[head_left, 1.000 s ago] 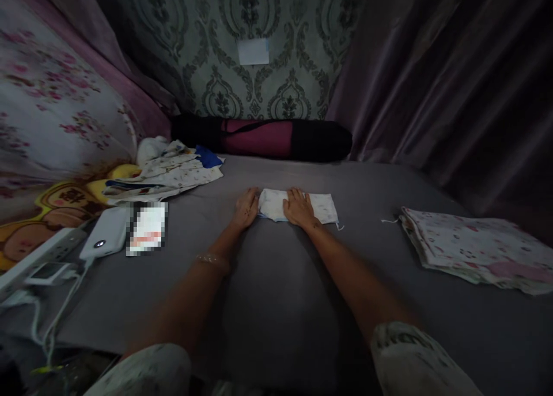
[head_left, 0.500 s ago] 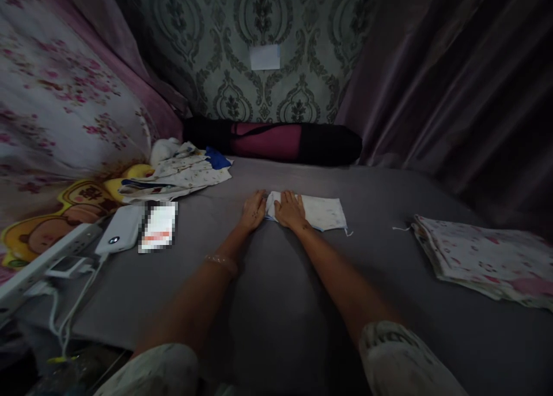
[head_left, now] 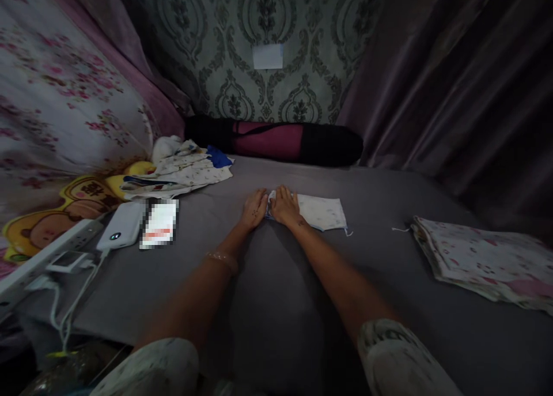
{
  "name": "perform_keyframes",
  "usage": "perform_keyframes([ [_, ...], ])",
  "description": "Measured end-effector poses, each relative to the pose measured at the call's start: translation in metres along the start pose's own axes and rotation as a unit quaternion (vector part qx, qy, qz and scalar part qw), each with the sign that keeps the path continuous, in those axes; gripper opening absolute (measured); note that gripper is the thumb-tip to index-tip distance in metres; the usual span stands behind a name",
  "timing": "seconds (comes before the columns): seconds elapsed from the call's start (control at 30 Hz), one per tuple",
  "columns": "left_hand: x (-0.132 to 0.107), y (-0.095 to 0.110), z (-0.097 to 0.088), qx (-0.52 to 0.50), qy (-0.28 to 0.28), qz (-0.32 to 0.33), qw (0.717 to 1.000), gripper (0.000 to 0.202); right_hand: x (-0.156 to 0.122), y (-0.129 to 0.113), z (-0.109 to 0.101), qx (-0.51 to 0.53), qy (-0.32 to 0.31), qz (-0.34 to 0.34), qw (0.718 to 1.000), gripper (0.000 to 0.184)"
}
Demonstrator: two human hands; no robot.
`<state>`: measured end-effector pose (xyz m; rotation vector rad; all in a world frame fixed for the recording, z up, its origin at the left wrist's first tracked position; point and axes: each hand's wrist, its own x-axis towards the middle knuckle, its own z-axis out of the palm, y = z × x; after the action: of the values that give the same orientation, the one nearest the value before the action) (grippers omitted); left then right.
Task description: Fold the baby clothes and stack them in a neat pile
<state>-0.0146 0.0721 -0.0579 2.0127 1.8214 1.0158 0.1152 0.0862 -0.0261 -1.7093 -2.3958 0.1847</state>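
Observation:
A small white folded cloth lies on the grey bed sheet in the middle of the view. My left hand rests at the cloth's left end, fingers curled on its edge. Right beside it, my right hand lies on the same left end, fingers together and pressing down. The two hands nearly touch. Whether either hand pinches the fabric is hard to tell in the dim light.
A stack of folded floral cloths lies at the right. A loose pile of printed clothes sits at the back left. A white power bank, a phone and cables lie at the left. A dark rolled mat bag lies along the wall.
My right hand has slid left along the cloth toward my left hand, uncovering more of the cloth's right part. The left hand stayed at the left end.

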Motion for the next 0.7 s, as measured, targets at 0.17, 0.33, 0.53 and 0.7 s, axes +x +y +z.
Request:
perform_keyframes([
  [0.17, 0.0, 0.002, -0.001, -0.021, 0.006, -0.015, 1.0, 0.058, 0.0, -0.018, 0.007, -0.011, -0.012, -0.046, 0.999, 0.06],
  [0.33, 0.0, 0.002, -0.002, -0.013, -0.009, -0.008, 1.0, 0.059, -0.001, -0.019, 0.014, -0.019, -0.016, -0.054, 0.998, 0.062],
  [0.53, -0.001, 0.004, -0.005, -0.009, -0.019, 0.011, 1.0, 0.06, 0.003, -0.017, 0.01, 0.024, -0.036, -0.044, 0.998, 0.061],
  [0.7, -0.004, 0.006, -0.004, 0.013, -0.035, 0.01, 0.999, 0.059, 0.004, 0.002, -0.004, 0.112, -0.011, -0.023, 0.993, 0.059],
])
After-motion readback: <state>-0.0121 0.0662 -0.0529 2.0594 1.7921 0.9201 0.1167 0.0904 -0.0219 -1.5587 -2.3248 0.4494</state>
